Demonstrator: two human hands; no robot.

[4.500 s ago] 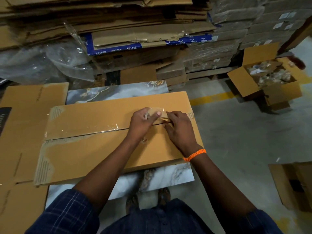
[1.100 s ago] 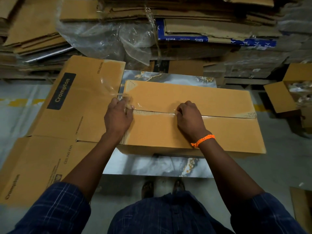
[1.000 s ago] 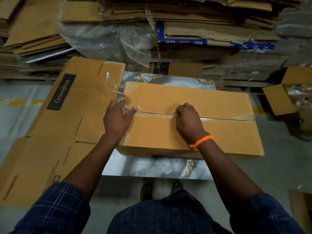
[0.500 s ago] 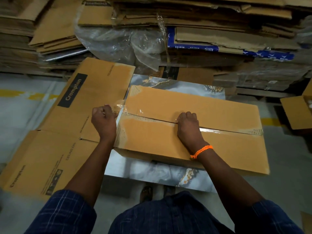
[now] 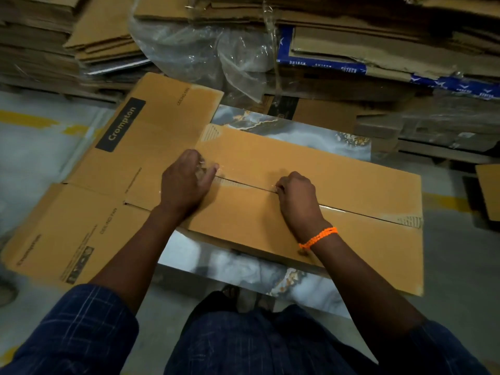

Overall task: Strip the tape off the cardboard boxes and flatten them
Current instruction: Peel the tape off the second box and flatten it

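A brown cardboard box (image 5: 311, 169) lies closed on a marble-patterned table (image 5: 292, 132). Its centre seam runs from left to right. The left stretch of the seam is bare, and clear tape (image 5: 359, 212) still covers the right stretch. My left hand (image 5: 185, 185) is at the box's left end and holds a crumpled wad of peeled clear tape (image 5: 201, 167) between thumb and fingers. My right hand (image 5: 296, 197), with an orange wrist band, rests mid-seam with its fingers curled. Its fingertips pinch the free end of the remaining tape.
A flattened Crompton carton (image 5: 121, 158) lies left of the table and partly under the box. Stacks of flat cardboard (image 5: 365, 31) and loose clear plastic sheeting (image 5: 211, 52) fill the back. Part of another carton (image 5: 489, 190) shows at the right edge, on a grey floor with a yellow line.
My left hand swung left off the box with the peeled tape, then came back to the box's left end. My right hand stayed at the middle of the seam.
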